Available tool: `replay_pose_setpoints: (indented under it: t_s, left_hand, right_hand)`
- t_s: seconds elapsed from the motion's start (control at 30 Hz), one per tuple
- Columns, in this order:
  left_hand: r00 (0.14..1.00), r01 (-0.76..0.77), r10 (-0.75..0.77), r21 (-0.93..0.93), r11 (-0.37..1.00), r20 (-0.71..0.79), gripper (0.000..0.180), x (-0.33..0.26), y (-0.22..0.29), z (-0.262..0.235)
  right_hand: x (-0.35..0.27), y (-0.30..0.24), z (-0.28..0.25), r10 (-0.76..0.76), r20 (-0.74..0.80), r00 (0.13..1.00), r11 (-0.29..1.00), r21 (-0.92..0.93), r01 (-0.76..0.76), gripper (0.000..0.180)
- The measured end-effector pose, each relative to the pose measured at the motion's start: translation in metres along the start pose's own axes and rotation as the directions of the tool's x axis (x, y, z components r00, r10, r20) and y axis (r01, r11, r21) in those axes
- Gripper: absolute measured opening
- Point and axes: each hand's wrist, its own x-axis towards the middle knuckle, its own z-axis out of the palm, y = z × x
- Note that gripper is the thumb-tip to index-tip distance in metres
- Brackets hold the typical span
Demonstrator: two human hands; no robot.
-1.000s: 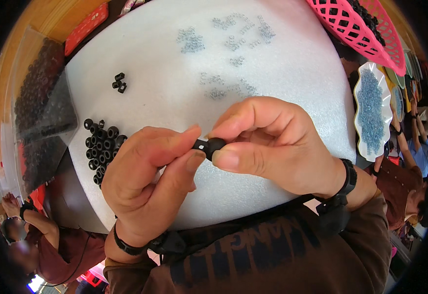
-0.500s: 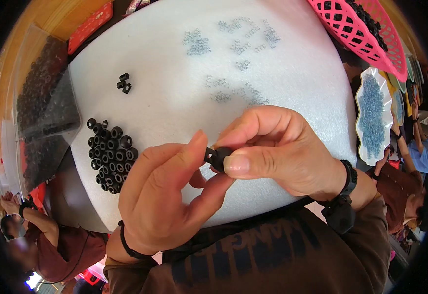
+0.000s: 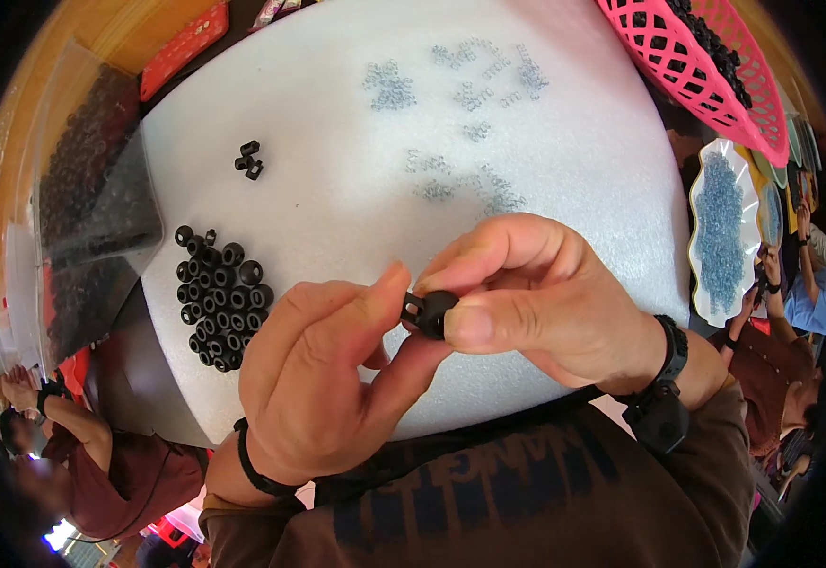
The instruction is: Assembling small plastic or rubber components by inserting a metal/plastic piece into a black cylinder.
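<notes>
A small black cord lock (image 3: pixel 431 315) is held between my hands above the near part of the white sheet. Its rounded body meets a narrower plunger piece with a slot on its left side. My right hand (image 3: pixel 555 312) pinches the body between thumb and forefinger. From the left, my left hand (image 3: pixel 318 379) closes on it, thumb by the plunger and fingertips beneath the body. A cluster of round black cord lock bodies (image 3: pixel 219 298) lies left of my left hand. Farther up are a few black plungers (image 3: pixel 249 161). Small clear springs (image 3: pixel 391 87) lie in loose groups beyond my hands.
White foam sheet (image 3: pixel 337 199) covers the table. A clear bag of dark parts (image 3: pixel 91 180) stands at left. A pink basket (image 3: pixel 687 76) with black pieces is at far right, above a white scalloped dish (image 3: pixel 700 275) of springs. Other people sit at both sides.
The cord lock has turned slightly, so the plunger's slot shows more plainly. Both hands stay closed around it. The whole view has shifted a little.
</notes>
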Motion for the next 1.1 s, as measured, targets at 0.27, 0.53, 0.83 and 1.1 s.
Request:
replay_pose_setpoints:
  t_s: [0.27, 0.53, 0.83, 1.1]
  left_hand:
    - [1.0, 0.004, -0.004, 0.041, 0.999, 0.003, 0.055, 0.002, 0.001, -0.002]
    - [1.0, 0.002, 0.001, 0.13, 0.992, -0.02, 0.056, -0.002, 0.003, 0.001]
    - [0.987, -0.157, 0.158, 0.206, 0.966, 0.015, 0.05, 0.005, -0.001, -0.003]
    - [0.983, -0.182, 0.182, 0.273, 0.945, 0.025, 0.051, 0.008, -0.001, -0.002]
  right_hand:
    - [0.001, 0.0, 0.0, 0.003, 0.006, 1.0, 1.0, -0.002, -0.003, 0.019]
    - [-0.001, -0.001, 0.002, 0.053, -0.037, 0.998, 0.998, 0.033, -0.052, 0.02]
    - [-0.002, -0.004, 0.004, 0.111, -0.033, 0.993, 0.993, 0.042, -0.109, 0.02]
    - [0.0, -0.004, 0.007, 0.102, -0.013, 0.995, 0.985, -0.136, -0.103, 0.017]
